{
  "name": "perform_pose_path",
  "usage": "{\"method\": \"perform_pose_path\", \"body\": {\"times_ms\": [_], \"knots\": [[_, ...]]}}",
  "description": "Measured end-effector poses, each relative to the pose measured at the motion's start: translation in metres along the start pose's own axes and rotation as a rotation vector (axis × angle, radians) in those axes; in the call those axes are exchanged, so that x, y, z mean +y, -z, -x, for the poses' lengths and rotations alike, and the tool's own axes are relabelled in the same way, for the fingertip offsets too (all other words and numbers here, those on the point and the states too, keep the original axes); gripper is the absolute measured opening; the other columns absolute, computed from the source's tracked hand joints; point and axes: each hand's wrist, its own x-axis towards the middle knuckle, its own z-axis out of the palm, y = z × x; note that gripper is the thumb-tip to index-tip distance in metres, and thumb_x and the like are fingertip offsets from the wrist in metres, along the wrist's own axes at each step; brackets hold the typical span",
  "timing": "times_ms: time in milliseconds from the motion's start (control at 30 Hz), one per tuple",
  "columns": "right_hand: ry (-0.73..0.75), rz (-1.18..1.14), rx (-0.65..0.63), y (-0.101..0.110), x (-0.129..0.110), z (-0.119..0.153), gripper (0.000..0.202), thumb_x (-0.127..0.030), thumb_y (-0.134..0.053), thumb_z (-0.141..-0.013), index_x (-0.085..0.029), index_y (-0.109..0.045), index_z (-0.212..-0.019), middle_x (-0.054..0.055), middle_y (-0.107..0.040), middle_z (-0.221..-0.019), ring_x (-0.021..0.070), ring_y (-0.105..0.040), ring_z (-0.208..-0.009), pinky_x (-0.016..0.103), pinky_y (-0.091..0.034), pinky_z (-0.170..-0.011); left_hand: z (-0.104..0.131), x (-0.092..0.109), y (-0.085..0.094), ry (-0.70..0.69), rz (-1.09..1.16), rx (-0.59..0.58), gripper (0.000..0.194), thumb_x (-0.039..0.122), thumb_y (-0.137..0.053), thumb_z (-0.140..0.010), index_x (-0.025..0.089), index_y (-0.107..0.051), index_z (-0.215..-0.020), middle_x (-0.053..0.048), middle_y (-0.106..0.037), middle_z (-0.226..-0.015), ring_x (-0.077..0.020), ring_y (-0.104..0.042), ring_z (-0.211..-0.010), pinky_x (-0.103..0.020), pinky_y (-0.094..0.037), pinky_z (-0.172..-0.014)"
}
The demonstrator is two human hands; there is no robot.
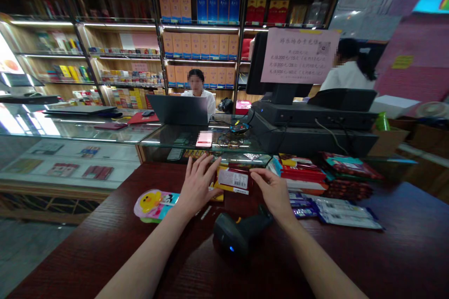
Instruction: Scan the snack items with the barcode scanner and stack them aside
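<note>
Pinching the right end of the packet (233, 180) between thumb and forefinger, the right hand (275, 192) has it near the middle of the surface's far edge, its barcode label facing the camera. The left hand (197, 186) is spread wide at the packet's other end (whether it touches, I cannot tell), with a yellow pack (219, 198) partly showing under its thumb. On the near side, the scanner (229, 233) lies between the forearms, its handle reaching toward the right wrist. The duck pack (150, 202) lies toward the left edge, just beyond the left forearm. To the right, purple packs (343, 212) sit beside the right hand, with the red stack (305, 175) and dark stack (347, 189) behind them, near the far edge. Past that edge, the glass case (154, 139) and a bulky black machine (315, 124) close off the back. Dark wood of the desk (115, 238) shows between the left forearm and the slanting left edge, and again from the purple packs to the far right corner.
</note>
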Motion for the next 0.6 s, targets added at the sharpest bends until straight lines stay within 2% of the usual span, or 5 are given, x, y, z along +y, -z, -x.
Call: {"method": "perform_pose_path", "body": {"times_ms": [200,367,467,533,600], "knots": [[0.029,0.033,-0.011,-0.002,0.000,0.001,0.033,-0.050,-0.066,-0.082,-0.022,-0.076,-0.094,0.007,-0.077,-0.096,0.0277,-0.070,-0.092,0.041,-0.054,-0.085,0.000,0.002,0.002,-0.079,-0.038,-0.014,0.073,0.032,-0.076,-0.079,0.027,-0.044,-0.145,-0.009,-0.041,-0.154,-0.0317,-0.027,-0.147,-0.060,-0.011,-0.123],[0.025,0.022,-0.042,-0.004,-0.003,0.002,0.032,-0.049,-0.065,-0.083,-0.021,-0.076,-0.094,0.007,-0.077,-0.097,0.0281,-0.070,-0.094,0.044,-0.053,-0.089,-0.001,0.002,0.004,-0.072,-0.020,-0.035,0.067,0.032,-0.075,-0.080,0.026,-0.048,-0.141,-0.008,-0.057,-0.137,-0.0299,-0.041,-0.137,-0.060,-0.012,-0.123],[0.003,-0.006,-0.092,-0.005,-0.003,0.003,0.035,-0.047,-0.061,-0.085,-0.021,-0.073,-0.106,0.008,-0.076,-0.108,0.0278,-0.069,-0.103,0.045,-0.051,-0.096,0.000,-0.001,0.005,-0.076,-0.027,-0.047,0.067,0.031,-0.073,-0.082,0.024,-0.046,-0.143,-0.007,-0.061,-0.129,-0.0281,-0.048,-0.129,-0.059,-0.011,-0.123],[-0.006,-0.021,-0.126,-0.004,-0.004,0.003,0.041,-0.043,-0.059,-0.086,-0.022,-0.068,-0.120,0.008,-0.074,-0.117,0.0267,-0.067,-0.110,0.046,-0.049,-0.101,0.000,-0.004,0.004,-0.068,-0.046,-0.044,0.066,0.029,-0.072,-0.082,0.024,-0.046,-0.143,-0.007,-0.061,-0.128,-0.0276,-0.049,-0.127,-0.058,-0.010,-0.124],[0.008,0.006,-0.154,-0.002,-0.005,0.003,0.043,-0.041,-0.057,-0.087,-0.022,-0.065,-0.125,0.008,-0.072,-0.122,0.0258,-0.065,-0.116,0.047,-0.046,-0.106,0.001,-0.010,0.003,-0.052,-0.068,-0.041,0.066,0.027,-0.071,-0.082,0.025,-0.046,-0.142,-0.006,-0.061,-0.129,-0.0274,-0.048,-0.128,-0.058,-0.010,-0.124]]}}
